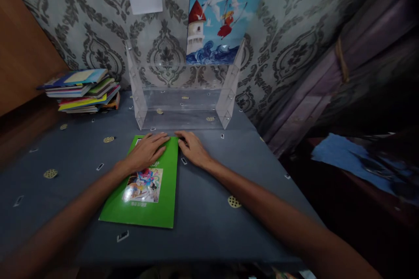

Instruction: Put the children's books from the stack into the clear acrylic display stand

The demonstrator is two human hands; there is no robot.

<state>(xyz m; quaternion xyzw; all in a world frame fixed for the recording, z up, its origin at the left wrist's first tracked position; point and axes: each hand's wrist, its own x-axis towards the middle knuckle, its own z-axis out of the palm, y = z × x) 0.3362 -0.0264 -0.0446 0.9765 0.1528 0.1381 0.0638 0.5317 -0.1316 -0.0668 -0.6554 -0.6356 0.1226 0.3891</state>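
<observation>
The blue book [225,15] is up at the clear rack [139,100], but the green book [147,185] lies off it on the bench [212,222] at seven o'clock, left hand [149,151] flat and ungripping on top, right hand [195,149] at its corner, hold unclear, with more stacked books [83,91] at nine.

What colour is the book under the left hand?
The book is bright green around a multicoloured picture; head view.

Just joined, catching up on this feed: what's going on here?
A person has both hands at a green book lying flat on the cloth-covered table. The left hand rests on the upper part of its cover; the right hand is at its top right corner, contact unclear. A clear stand is just beyond the book, and a pile of books sits to the left.
</observation>
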